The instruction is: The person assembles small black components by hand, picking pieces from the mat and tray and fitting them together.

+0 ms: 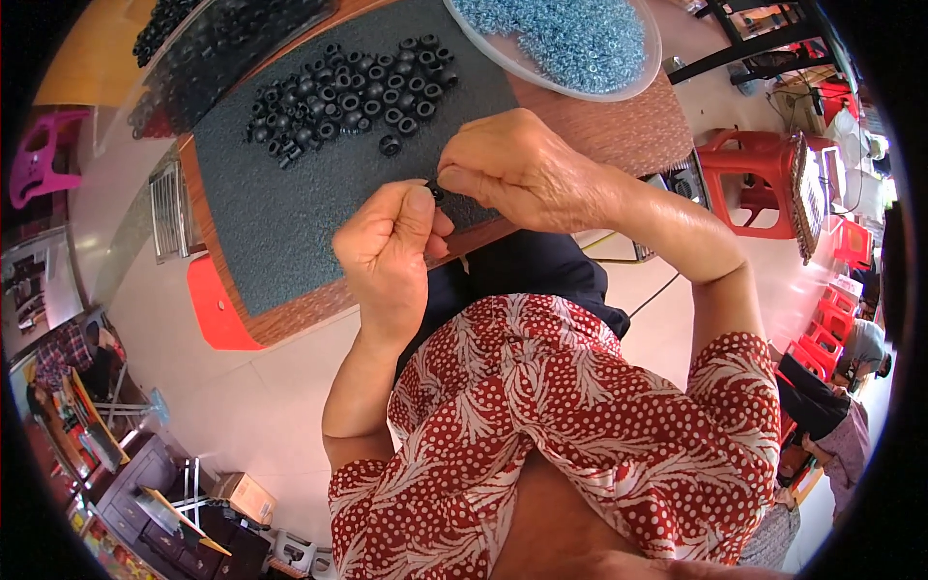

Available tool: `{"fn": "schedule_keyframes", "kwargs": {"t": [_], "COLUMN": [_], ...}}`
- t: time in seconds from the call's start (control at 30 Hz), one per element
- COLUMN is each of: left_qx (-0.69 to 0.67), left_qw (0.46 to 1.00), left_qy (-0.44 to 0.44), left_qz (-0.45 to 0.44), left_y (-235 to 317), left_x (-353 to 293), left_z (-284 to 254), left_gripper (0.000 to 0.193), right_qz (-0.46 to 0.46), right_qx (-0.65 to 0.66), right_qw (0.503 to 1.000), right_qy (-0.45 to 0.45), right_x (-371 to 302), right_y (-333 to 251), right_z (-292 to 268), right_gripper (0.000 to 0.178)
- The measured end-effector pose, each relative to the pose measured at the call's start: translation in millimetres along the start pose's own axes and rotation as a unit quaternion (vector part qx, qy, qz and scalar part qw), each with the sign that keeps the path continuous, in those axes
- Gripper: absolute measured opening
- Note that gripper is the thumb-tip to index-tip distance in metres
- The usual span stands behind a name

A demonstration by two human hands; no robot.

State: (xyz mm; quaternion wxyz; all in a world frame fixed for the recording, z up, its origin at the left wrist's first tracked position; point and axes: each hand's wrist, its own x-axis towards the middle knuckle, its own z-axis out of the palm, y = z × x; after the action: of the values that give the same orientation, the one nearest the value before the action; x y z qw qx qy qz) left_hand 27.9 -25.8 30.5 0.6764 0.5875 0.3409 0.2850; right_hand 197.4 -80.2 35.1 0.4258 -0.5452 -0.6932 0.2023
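My left hand (pixel 389 246) pinches a small black ring-shaped part (pixel 435 192) between thumb and fingers, above the near edge of the table. The closed fingers of my right hand (pixel 527 174) meet the same part from the right; whatever they hold is hidden. Beyond my hands, a loose pile of round black hollow parts (pixel 353 92) lies on a dark grey textured mat (pixel 280 227). One black part (pixel 390 145) sits at the pile's near edge, close to my hands.
A round white tub (pixel 652 58) of small clear blue pieces (pixel 580 43) stands at the far right of the wooden table (pixel 628 130). A clear bin (pixel 208 72) of black parts is at the far left. Red stools (pixel 744 179) stand to the right, and people are in the background.
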Motion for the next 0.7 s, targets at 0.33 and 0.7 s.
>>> {"fn": "schedule_keyframes", "kwargs": {"t": [0.33,0.7], "left_qx": [-0.004,-0.155], "left_qw": [0.999,0.98], "left_qy": [0.029,0.025], "left_qz": [0.025,-0.122], "left_y": [-3,4], "left_x": [2,2], "left_z": [2,4], "left_gripper": [0.023,0.025], "right_qz": [-0.036,-0.088], "right_qx": [-0.075,-0.142], "right_qw": [0.996,0.984], "right_qy": [0.016,0.068], "right_x": [-2,-8], "right_y": [-8,-2], "right_z": [7,21], "right_gripper": [0.012,0.026]}}
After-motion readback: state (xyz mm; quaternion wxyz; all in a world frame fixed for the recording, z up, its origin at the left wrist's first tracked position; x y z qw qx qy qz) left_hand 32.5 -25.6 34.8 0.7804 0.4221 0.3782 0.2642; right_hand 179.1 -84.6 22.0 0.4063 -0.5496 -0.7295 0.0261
